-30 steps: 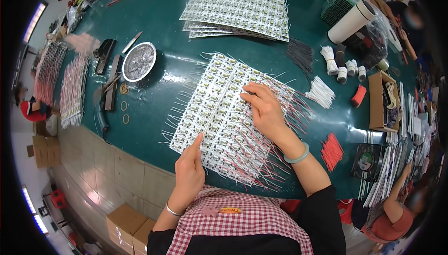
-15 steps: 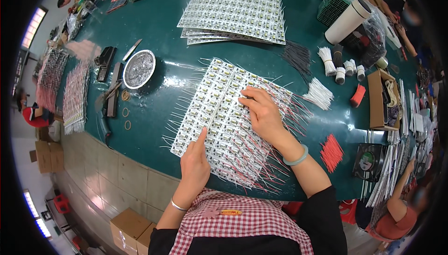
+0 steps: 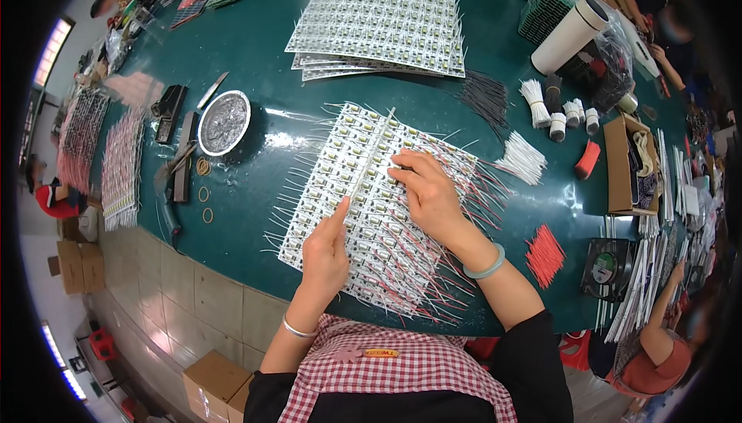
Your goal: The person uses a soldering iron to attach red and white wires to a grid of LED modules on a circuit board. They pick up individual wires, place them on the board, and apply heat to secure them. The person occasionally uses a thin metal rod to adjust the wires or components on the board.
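A white panel of small circuit boards (image 3: pixel 325 185) lies tilted on the green table in front of me, thin white wires along its left edge and red and white wires over its lower right. Lengthwise on it rests a thin pale strip (image 3: pixel 374 151), its far end poking past the panel's far edge. My left hand (image 3: pixel 326 257) points its index finger at the strip's near end, touching it or nearly so; the other fingers are curled and appear to hold nothing. My right hand (image 3: pixel 431 195) rests on the panel's right half, fingers apart, holding nothing.
Beyond lies a stack of wired panels (image 3: pixel 379 25). On the left are a metal bowl (image 3: pixel 225 123) and rubber bands (image 3: pixel 204 194). To the right are white wires (image 3: pixel 522 158), red wires (image 3: pixel 546 257), a white bottle (image 3: pixel 568 36) and a cardboard box (image 3: pixel 618 166). Other people work around.
My left index finger has moved away from me along the panel. The pale strip has slid the same way, now past the far edge. My right hand stays at nearly the same spot.
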